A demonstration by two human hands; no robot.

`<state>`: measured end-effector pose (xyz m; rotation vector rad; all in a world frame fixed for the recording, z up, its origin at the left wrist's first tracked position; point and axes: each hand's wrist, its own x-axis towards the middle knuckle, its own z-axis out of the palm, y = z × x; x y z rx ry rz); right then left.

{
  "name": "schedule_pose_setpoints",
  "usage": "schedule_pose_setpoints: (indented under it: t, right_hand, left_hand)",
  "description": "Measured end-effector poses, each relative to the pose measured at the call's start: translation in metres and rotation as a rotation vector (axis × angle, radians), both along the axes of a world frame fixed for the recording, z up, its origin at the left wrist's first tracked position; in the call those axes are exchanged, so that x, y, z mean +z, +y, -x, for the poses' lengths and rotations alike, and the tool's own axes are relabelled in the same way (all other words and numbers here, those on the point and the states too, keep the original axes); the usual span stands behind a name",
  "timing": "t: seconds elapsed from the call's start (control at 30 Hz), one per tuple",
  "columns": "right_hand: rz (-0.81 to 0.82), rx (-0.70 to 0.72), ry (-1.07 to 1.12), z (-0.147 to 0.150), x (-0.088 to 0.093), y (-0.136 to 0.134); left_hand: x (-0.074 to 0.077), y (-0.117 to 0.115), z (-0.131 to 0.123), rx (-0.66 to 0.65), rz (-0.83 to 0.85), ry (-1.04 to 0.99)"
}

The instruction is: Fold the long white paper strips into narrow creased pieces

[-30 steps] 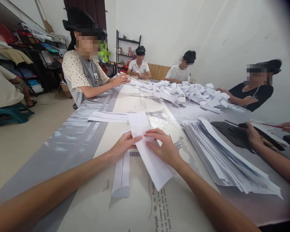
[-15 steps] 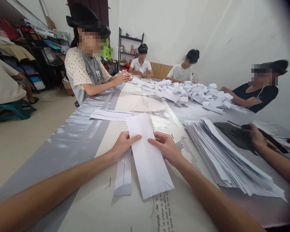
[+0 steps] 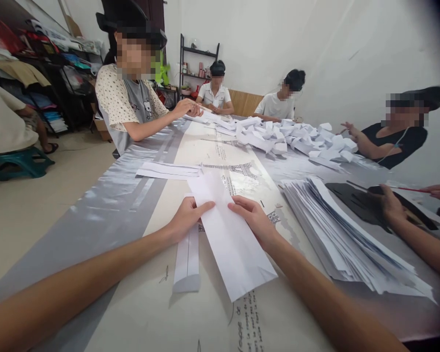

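Note:
A long white paper sleeve (image 3: 235, 239) is held between my two hands above the table, tilted so its lower end points to the right. My left hand (image 3: 186, 217) pinches its left edge, thumb on top and fingers behind. At the opposite edge, my right hand (image 3: 255, 219) grips it with the thumb on the front. Beneath my left hand lies a folded white paper piece (image 3: 187, 266) with a lengthwise seam and a rounded lower fold. Farther off, another seamed paper piece (image 3: 165, 170) lies crosswise on the table.
A fanned stack of white papers (image 3: 337, 234) lies at right. Behind it is a heap of folded white paper pieces (image 3: 293, 137). Several people sit around the table (image 3: 132, 313). A neighbour's hand (image 3: 392, 208) is beside a black item (image 3: 352, 200) at far right.
The paper sleeve has turned, its lower end swinging right and its top edging left. My hands have shifted only slightly. At far right, a co-worker's second hand with a thin red stick has come into view.

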<state>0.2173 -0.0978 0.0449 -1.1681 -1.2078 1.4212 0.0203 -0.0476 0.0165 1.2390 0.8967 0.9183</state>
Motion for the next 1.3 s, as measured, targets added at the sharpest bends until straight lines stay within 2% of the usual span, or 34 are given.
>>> schedule_pose_setpoints:
  t: [0.17, 0.3, 0.43, 0.53, 0.67, 0.77, 0.87, 0.97, 1.1, 1.2, 1.3]
  right_hand:
    - [-0.079, 0.045, 0.048, 0.007, -0.003, 0.000]
    - [-0.068, 0.059, -0.099, 0.017, -0.008, -0.005]
    - [-0.076, -0.018, -0.245, 0.019, -0.012, -0.006]
    - [-0.094, -0.050, -0.323, 0.017, -0.011, -0.004]
    - [-0.048, -0.050, -0.305, 0.013, -0.008, -0.001]
    - [0.009, -0.071, -0.284, 0.009, -0.009, 0.000]
    - [0.019, -0.040, -0.282, 0.008, -0.009, 0.001]
    - [-0.045, 0.010, -0.296, 0.009, -0.008, 0.001]
    - [-0.204, 0.033, -0.377, 0.009, -0.009, 0.002]
    - [-0.318, 0.009, -0.519, 0.009, -0.012, 0.002]
    - [-0.377, -0.005, -0.614, 0.009, -0.010, 0.001]
  left_hand:
    - [0.000, -0.003, 0.000, 0.017, -0.024, 0.008]
    - [-0.001, -0.002, -0.001, 0.018, -0.040, -0.007]
    - [0.001, -0.001, -0.002, -0.012, 0.022, -0.152]
    - [0.005, 0.000, 0.001, -0.048, 0.009, -0.276]
    - [0.010, 0.008, 0.006, -0.063, 0.041, -0.407]
    - [0.010, 0.013, 0.008, -0.098, 0.092, -0.434]
    - [0.005, 0.013, 0.006, -0.022, 0.028, -0.341]
    - [0.001, 0.007, 0.003, 0.085, -0.040, -0.232]
    - [0.001, 0.007, 0.004, 0.159, -0.067, -0.241]
    - [0.003, 0.013, 0.006, 0.218, -0.089, -0.256]
    - [0.007, 0.020, 0.009, 0.266, -0.097, -0.229]
